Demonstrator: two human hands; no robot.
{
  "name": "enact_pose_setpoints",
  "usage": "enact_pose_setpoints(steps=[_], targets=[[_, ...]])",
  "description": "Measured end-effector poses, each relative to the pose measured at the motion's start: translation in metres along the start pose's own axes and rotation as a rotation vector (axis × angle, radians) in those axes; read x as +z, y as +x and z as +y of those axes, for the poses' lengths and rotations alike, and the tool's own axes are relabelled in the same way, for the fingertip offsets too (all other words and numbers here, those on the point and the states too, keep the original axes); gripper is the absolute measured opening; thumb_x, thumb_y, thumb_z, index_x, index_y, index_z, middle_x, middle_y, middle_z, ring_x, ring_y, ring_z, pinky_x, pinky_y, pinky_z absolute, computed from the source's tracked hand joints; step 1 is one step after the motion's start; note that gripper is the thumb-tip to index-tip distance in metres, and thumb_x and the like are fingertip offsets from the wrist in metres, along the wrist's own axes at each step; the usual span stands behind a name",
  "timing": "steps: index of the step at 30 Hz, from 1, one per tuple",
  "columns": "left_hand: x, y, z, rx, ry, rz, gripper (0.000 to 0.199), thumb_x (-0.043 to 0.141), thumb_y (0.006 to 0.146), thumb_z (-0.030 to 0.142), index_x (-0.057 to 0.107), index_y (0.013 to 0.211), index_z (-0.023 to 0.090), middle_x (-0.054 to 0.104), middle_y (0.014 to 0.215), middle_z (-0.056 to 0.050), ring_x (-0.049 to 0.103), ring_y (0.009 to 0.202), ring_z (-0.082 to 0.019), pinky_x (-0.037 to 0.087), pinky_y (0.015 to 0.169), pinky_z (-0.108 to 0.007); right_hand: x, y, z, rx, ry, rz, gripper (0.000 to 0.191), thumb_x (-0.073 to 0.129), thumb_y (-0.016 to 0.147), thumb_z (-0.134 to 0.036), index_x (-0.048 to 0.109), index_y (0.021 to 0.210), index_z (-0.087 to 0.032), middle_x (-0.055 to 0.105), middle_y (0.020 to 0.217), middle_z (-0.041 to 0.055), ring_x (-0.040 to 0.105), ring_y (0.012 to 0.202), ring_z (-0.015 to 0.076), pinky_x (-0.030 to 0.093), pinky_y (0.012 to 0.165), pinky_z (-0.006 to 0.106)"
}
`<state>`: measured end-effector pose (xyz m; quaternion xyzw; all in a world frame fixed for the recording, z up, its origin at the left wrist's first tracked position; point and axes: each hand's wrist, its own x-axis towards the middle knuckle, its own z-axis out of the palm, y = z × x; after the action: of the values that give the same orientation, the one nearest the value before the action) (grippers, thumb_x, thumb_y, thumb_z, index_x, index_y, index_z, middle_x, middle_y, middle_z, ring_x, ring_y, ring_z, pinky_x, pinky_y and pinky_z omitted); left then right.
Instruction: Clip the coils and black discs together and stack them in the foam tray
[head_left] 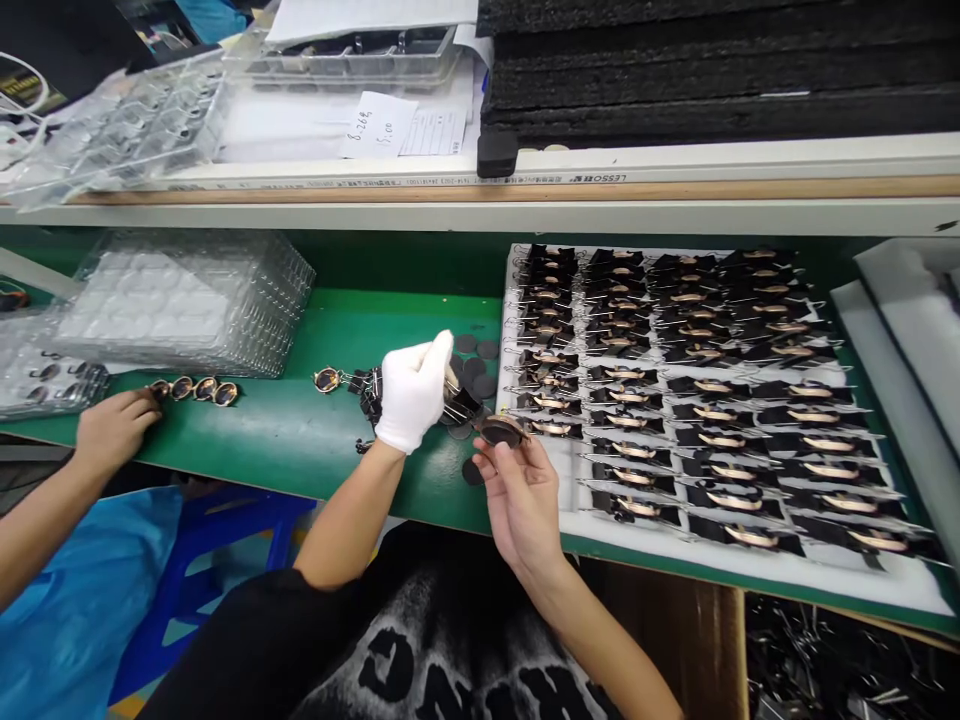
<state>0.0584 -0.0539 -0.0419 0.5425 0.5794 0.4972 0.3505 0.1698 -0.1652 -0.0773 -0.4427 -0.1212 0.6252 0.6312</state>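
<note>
My left hand, in a white glove, is closed around a black binder clip, whose jaw points toward my right hand. Between the bare fingers of my right hand is a round rose-gold watch case with a black disc on its face. The clip's jaw is close to the case's edge; I cannot tell if they touch. Loose black discs lie behind my hands. A pile of binder clips sits partly hidden by the glove, and one watch case lies left of it.
On the right, a white foam tray bears rows of watch cases held in binder clips. A co-worker's hand touches a row of watch cases at left. Clear plastic trays are stacked behind. A shelf edge crosses above the green table.
</note>
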Motion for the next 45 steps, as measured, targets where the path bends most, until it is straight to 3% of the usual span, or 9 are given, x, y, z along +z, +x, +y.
enact_pose_setpoints(steps=[6, 12, 18, 24, 29, 33, 37, 41, 45], targets=[[0.007, -0.010, -0.007, -0.068, -0.060, 0.019, 0.061, 0.059, 0.097, 0.052, 0.056, 0.045, 0.020, 0.051, 0.041, 0.002, 0.046, 0.041, -0.010, 0.036, 0.046, -0.026, -0.001, 0.002, 0.011, -0.199, -0.178, 0.091, 0.031, 0.088, 0.077, -0.036, 0.078, 0.103, -0.023, 0.080, 0.104, 0.0071, 0.076, 0.089, 0.0237, 0.064, 0.085, 0.043], [0.006, -0.016, -0.007, -0.080, -0.055, 0.026, 0.063, 0.056, 0.098, 0.053, 0.054, 0.045, 0.020, 0.052, 0.043, 0.002, 0.047, 0.041, -0.010, 0.038, 0.045, -0.026, -0.007, 0.000, 0.013, -0.259, -0.308, 0.038, 0.028, 0.089, 0.075, -0.034, 0.083, 0.100, -0.023, 0.081, 0.102, 0.0068, 0.077, 0.095, 0.0289, 0.062, 0.096, 0.050], [-0.029, -0.009, 0.006, -0.118, -0.053, -0.208, 0.069, 0.029, 0.104, 0.065, 0.072, 0.077, 0.018, 0.066, 0.061, -0.003, 0.057, 0.047, -0.012, 0.042, 0.047, -0.028, -0.015, 0.003, 0.000, -0.246, -0.225, -0.003, 0.022, 0.087, 0.079, -0.035, 0.079, 0.098, -0.028, 0.080, 0.101, 0.0046, 0.074, 0.096, 0.0258, 0.059, 0.096, 0.046], [-0.087, -0.007, -0.007, 0.307, 0.914, -0.403, 0.041, 0.051, 0.101, 0.051, 0.067, 0.078, 0.021, 0.065, 0.069, -0.002, 0.060, 0.065, -0.016, 0.038, 0.064, -0.031, -0.028, 0.005, -0.024, -0.107, -0.014, -0.018, 0.024, 0.086, 0.078, -0.048, 0.075, 0.087, -0.028, 0.071, 0.084, 0.0019, 0.067, 0.079, 0.0194, 0.058, 0.076, 0.035], [-0.095, -0.015, -0.036, 0.477, 1.394, -0.618, 0.036, 0.063, 0.095, 0.051, 0.070, 0.084, 0.017, 0.068, 0.088, -0.012, 0.065, 0.091, -0.031, 0.040, 0.079, -0.041, -0.025, 0.001, -0.014, 0.005, 0.021, -0.052, 0.024, 0.087, 0.077, -0.047, 0.076, 0.087, -0.027, 0.069, 0.085, 0.0017, 0.063, 0.078, 0.0173, 0.056, 0.074, 0.032], [-0.092, -0.012, -0.043, 0.407, 1.259, -0.542, 0.035, 0.054, 0.102, 0.045, 0.071, 0.086, 0.019, 0.070, 0.090, -0.009, 0.066, 0.094, -0.028, 0.040, 0.085, -0.043, -0.020, 0.000, -0.003, 0.017, -0.024, -0.135, 0.021, 0.085, 0.080, -0.044, 0.078, 0.090, -0.026, 0.069, 0.088, 0.0029, 0.063, 0.082, 0.0176, 0.055, 0.078, 0.032], [-0.089, -0.004, -0.045, 0.312, 0.897, -0.333, 0.022, 0.050, 0.102, 0.028, 0.072, 0.101, 0.022, 0.072, 0.106, -0.006, 0.066, 0.101, -0.021, 0.044, 0.093, -0.038, -0.022, 0.004, -0.001, -0.121, -0.221, -0.265, 0.014, 0.080, 0.087, -0.038, 0.081, 0.093, -0.025, 0.067, 0.093, 0.0046, 0.063, 0.090, 0.0186, 0.053, 0.084, 0.032], [-0.083, 0.000, -0.051, 0.277, 0.640, -0.275, 0.019, 0.049, 0.099, 0.023, 0.068, 0.100, 0.022, 0.070, 0.108, -0.006, 0.064, 0.109, -0.020, 0.048, 0.099, -0.036, -0.022, 0.009, -0.004, -0.215, -0.338, -0.382, 0.008, 0.076, 0.092, -0.031, 0.082, 0.097, -0.028, 0.066, 0.096, 0.0053, 0.064, 0.096, 0.0189, 0.055, 0.085, 0.031], [-0.075, -0.008, -0.045, 0.247, 0.576, -0.240, 0.021, 0.043, 0.102, 0.027, 0.063, 0.103, 0.021, 0.070, 0.098, -0.005, 0.065, 0.095, -0.018, 0.052, 0.089, -0.033, -0.019, 0.010, -0.005, -0.252, -0.385, -0.422, 0.015, 0.075, 0.092, -0.025, 0.081, 0.103, -0.032, 0.064, 0.123, 0.0083, 0.067, 0.113, 0.0224, 0.059, 0.091, 0.034]])
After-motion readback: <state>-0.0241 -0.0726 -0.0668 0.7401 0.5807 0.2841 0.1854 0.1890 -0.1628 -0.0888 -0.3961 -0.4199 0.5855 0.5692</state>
